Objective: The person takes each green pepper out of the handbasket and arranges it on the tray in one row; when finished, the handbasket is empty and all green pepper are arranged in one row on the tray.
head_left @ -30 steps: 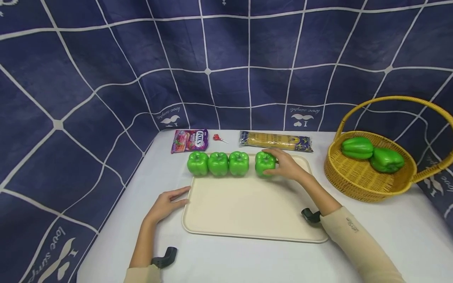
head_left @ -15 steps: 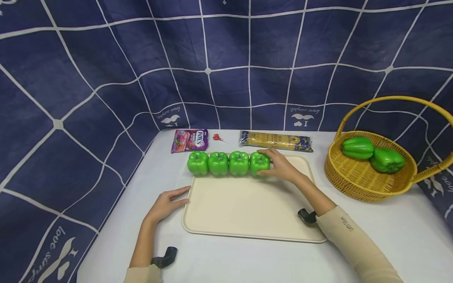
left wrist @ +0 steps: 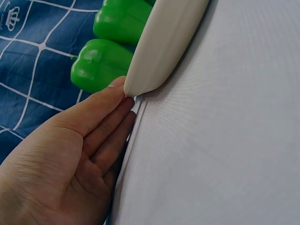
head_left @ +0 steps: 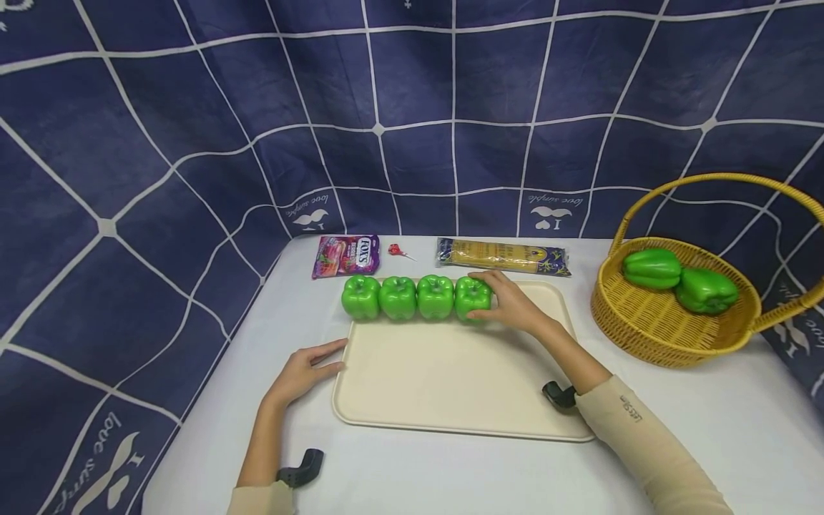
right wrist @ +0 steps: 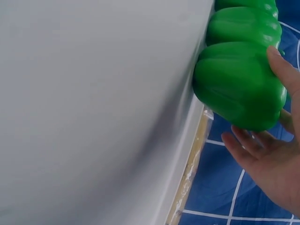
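Note:
Along the far side of a cream tray stands a row of green bell peppers, side by side. My right hand holds the rightmost bell pepper, with fingers at its far side and thumb at its near side. In the right wrist view that bell pepper sits against its neighbour. My left hand touches the tray's left edge with extended fingertips. The left wrist view shows the thumb tip at the tray rim, beside the leftmost bell pepper.
A wicker basket with a tall handle stands at the right, holding two bell peppers. Behind the tray lie a purple Fox's bag, small red-handled scissors and a pasta packet. A blue checked cloth hangs behind the table.
My right hand has moved the rightmost bell pepper left, closing the gap to the row; over the last half second it stays there. The left hand has not moved.

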Demonstrator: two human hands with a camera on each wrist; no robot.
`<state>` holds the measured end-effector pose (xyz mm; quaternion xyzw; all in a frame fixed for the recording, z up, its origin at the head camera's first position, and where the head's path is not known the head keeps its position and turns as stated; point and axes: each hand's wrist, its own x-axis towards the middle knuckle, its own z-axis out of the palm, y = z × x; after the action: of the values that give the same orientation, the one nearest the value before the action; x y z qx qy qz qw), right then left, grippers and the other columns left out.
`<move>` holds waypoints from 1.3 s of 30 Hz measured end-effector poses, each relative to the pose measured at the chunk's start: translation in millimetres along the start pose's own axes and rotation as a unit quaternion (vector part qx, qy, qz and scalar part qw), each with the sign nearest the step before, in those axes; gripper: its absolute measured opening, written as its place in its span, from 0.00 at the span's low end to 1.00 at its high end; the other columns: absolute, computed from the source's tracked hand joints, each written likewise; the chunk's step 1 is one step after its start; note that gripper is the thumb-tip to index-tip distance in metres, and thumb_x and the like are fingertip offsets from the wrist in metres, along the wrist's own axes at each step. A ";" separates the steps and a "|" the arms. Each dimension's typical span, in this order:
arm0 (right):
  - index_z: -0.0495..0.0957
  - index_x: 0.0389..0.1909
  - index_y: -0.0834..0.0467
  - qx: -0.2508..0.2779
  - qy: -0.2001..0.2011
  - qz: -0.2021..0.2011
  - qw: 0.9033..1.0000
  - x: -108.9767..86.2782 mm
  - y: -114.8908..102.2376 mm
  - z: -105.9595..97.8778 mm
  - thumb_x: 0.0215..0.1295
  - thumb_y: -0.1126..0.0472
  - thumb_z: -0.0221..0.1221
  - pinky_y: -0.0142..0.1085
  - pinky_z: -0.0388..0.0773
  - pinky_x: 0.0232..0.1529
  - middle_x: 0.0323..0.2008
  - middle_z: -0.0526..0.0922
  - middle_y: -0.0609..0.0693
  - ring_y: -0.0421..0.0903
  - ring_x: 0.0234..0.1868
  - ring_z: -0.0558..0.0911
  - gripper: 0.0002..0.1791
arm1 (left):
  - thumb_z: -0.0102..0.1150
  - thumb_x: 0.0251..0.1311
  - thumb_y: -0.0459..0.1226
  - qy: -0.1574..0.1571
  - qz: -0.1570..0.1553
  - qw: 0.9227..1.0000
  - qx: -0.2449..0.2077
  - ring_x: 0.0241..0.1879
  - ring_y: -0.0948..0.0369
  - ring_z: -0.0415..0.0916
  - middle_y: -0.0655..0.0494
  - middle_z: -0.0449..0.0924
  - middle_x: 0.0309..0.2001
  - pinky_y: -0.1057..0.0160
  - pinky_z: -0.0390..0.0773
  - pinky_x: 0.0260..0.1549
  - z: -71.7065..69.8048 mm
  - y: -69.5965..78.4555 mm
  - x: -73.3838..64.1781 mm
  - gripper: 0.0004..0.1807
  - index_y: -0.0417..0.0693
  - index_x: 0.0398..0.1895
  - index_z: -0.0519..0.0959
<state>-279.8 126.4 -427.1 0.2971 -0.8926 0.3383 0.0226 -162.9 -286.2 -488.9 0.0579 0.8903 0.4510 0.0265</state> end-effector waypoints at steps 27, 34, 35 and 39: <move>0.69 0.60 0.57 -0.065 0.086 -0.030 0.994 -59.2 21.2 -55.7 0.50 0.50 0.69 0.60 0.65 0.55 0.57 0.70 0.58 0.59 0.58 0.68 0.36 | 0.64 0.51 0.52 0.000 0.003 1.000 -0.001 0.62 0.55 0.64 0.62 0.74 0.56 0.48 0.62 0.60 1.4 -1.2 1.2 0.27 0.60 0.56 0.76; 0.71 0.57 0.61 -0.068 0.150 0.011 0.986 -94.3 47.6 -99.6 0.49 0.61 0.70 0.57 0.67 0.51 0.54 0.72 0.59 0.59 0.51 0.70 0.32 | 0.64 0.51 0.51 -0.002 0.005 1.000 0.001 0.62 0.55 0.64 0.64 0.74 0.56 0.49 0.62 0.60 1.4 -2.1 0.9 0.26 0.61 0.56 0.76; 0.71 0.57 0.61 -0.074 0.156 0.025 0.985 -98.7 50.4 -106.5 0.49 0.61 0.69 0.57 0.67 0.49 0.54 0.71 0.60 0.60 0.50 0.70 0.32 | 0.64 0.51 0.52 -0.002 0.005 1.000 0.002 0.62 0.55 0.64 0.64 0.74 0.56 0.49 0.62 0.60 1.2 -2.2 0.9 0.26 0.62 0.56 0.76; 0.68 0.58 0.63 -0.102 0.163 0.084 0.978 -113.5 63.5 -134.9 0.51 0.58 0.68 0.65 0.60 0.50 0.55 0.68 0.65 0.67 0.54 0.66 0.34 | 0.64 0.51 0.51 0.000 0.006 1.000 0.001 0.62 0.55 0.64 0.64 0.73 0.56 0.48 0.62 0.60 0.7 -2.5 1.2 0.26 0.62 0.56 0.76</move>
<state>-242.8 306.0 -388.1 0.1583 -0.9284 0.2903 0.1695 -164.2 -286.9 -491.4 0.0633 0.8905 0.4499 0.0241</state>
